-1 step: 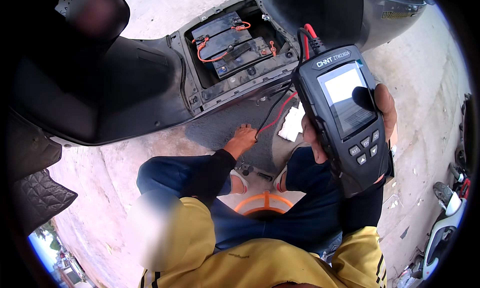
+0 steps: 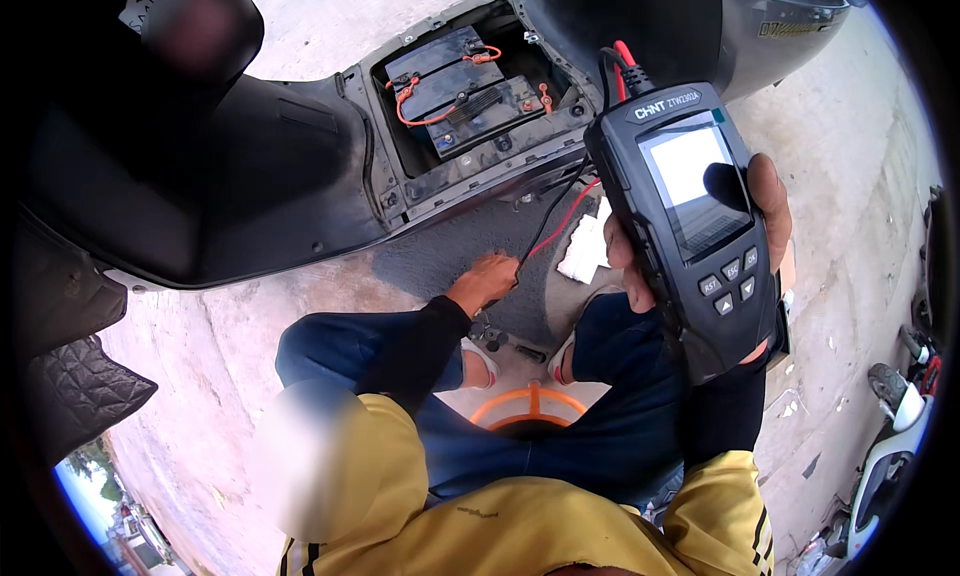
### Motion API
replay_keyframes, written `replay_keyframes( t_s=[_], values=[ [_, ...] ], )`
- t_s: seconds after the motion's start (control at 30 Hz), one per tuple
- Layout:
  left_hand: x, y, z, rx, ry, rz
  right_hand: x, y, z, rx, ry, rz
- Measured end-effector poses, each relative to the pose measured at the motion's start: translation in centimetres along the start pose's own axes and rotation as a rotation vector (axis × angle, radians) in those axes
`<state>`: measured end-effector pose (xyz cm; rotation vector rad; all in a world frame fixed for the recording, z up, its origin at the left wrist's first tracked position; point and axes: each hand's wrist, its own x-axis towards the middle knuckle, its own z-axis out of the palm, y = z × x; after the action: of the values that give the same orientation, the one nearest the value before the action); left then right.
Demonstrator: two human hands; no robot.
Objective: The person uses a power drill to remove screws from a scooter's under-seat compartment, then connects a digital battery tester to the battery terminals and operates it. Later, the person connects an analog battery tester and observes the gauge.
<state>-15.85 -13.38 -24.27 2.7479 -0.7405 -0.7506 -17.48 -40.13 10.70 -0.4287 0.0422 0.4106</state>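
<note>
My right hand (image 2: 768, 206) grips a dark handheld meter (image 2: 700, 276) with a lit screen and push buttons; red and black cables (image 2: 616, 71) rise from its top. Lower and to the left, over the dark patch of ground, my left hand (image 2: 482, 281) has its fingers curled round the black lead (image 2: 540, 226), beside a red lead (image 2: 565, 221). Behind both hands, an open compartment in a scooter's floorboard (image 2: 420, 191) holds black batteries (image 2: 440, 66) joined by orange-red wires.
The scooter's dark body (image 2: 220, 166) spans the upper left. A white folded sheet (image 2: 580, 251) lies beside the meter. An orange ring-shaped frame (image 2: 530, 401) is between my legs. A white two-wheeled vehicle (image 2: 890, 456) stands at the far right, and a dark quilted cover (image 2: 90, 386) hangs at left.
The meter in my right hand has shifted slightly upward. The fingers of my left hand have curled a little and moved slightly down.
</note>
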Motion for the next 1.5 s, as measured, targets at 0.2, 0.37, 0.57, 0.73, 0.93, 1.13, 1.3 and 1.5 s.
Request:
replay_keyframes(
  t_s=[0.2,0.37,0.57,0.73,0.93,1.13,1.3,1.5],
  values=[
    [-3.6,2.2,-12.8,-0.379,-0.067,0.050,2.5,-2.8,-3.1,0.070,-0.424,0.032],
    [-6.9,0.7,-21.0,-1.070,0.057,-0.029,2.7,-3.7,-4.5,0.046,-0.544,-0.020],
    [-7.5,1.2,-25.9,-1.520,0.141,0.014,3.7,-4.1,-4.9,0.018,-0.606,-0.068],
    [-5.9,1.8,-27.6,-1.549,0.207,0.092,4.2,-3.7,-4.9,0.003,-0.516,-0.107],
    [-2.7,2.0,-28.8,-1.328,0.464,0.208,4.5,-3.6,-4.2,0.013,-0.367,-0.102],
    [2.0,0.9,-30.1,-0.995,0.653,0.341,5.3,-3.9,-4.4,-0.008,-0.326,-0.123],
    [6.0,0.2,-29.5,-0.897,0.761,0.320,6.3,-4.1,-4.8,-0.057,-0.319,-0.160],
    [8.1,1.2,-28.4,-0.859,0.767,0.286,6.2,-4.5,-4.9,-0.008,-0.277,-0.140]
  ],
)
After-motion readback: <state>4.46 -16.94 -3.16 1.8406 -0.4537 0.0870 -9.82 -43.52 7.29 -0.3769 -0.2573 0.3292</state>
